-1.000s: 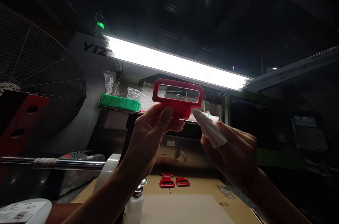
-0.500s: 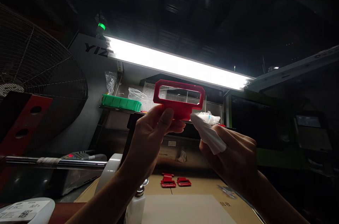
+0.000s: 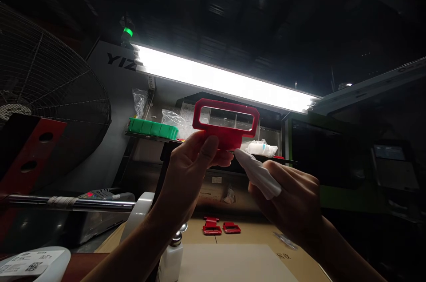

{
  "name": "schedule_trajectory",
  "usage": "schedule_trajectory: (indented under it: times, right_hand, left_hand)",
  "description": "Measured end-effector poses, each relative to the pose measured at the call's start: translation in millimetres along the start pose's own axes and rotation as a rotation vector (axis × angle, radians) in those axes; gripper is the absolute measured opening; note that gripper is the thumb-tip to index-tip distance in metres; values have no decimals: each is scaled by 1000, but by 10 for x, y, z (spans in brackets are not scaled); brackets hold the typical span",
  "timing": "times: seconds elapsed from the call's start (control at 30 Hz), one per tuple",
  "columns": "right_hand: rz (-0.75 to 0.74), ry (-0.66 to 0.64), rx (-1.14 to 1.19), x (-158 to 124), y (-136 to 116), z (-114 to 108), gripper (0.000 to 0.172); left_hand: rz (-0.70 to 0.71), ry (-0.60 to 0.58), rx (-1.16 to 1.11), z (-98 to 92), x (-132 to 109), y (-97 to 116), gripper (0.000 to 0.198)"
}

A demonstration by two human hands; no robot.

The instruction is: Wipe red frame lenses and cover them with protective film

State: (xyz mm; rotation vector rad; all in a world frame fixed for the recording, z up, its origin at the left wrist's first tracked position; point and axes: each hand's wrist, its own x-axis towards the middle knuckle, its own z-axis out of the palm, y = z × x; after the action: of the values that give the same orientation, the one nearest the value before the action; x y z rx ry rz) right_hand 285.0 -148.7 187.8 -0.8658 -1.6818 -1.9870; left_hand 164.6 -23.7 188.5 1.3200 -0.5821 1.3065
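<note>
My left hand point(image 3: 191, 175) is raised and pinches a red plastic frame point(image 3: 226, 136) between thumb and fingers, holding it up by its lower tab. The frame has a rounded rectangular rim around a transparent window point(image 3: 226, 118). My right hand point(image 3: 289, 197) is closed on a folded white wipe point(image 3: 256, 173). The wipe's tip reaches toward the frame's lower right edge, very close to it or touching; I cannot tell which.
Two red parts point(image 3: 212, 227) point(image 3: 231, 228) lie on cardboard point(image 3: 253, 233), past a white pad point(image 3: 233, 264) and a pump bottle point(image 3: 173, 259). A wire-guarded fan point(image 3: 43, 64) stands left, a tape roll point(image 3: 140, 213) nearby. A green bin point(image 3: 153, 129) sits on a shelf beneath a bright lamp point(image 3: 219, 78).
The wipe has swung left and flatter, its tip now nearer the frame's lower edge. My right hand has dropped slightly. The left hand and the frame have barely moved.
</note>
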Motion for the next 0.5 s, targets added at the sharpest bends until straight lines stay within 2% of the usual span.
schedule_trajectory:
  times: [0.13,0.2,0.27,0.37,0.43,0.5]
  right_hand:
    - [66,-60,171,-25,-87,-52,14]
    - [106,-170,339,-60,-164,-90,20]
    - [131,-372,545,-130,-253,-114,26]
    - [199,-828,788,-330,-396,-79,33]
    - [221,-1105,777,-520,-505,10,28]
    - [201,-1274,674,-722,-639,148,21]
  left_hand:
    - [-15,-5,54,-45,-45,-3,15]
    - [-17,10,143,-105,-123,14,14]
    - [-3,28,316,-199,-259,52,13]
    - [36,20,609,-425,-581,123,7]
    - [71,41,738,-644,-867,153,20]
    - [122,17,917,-909,-1198,158,28]
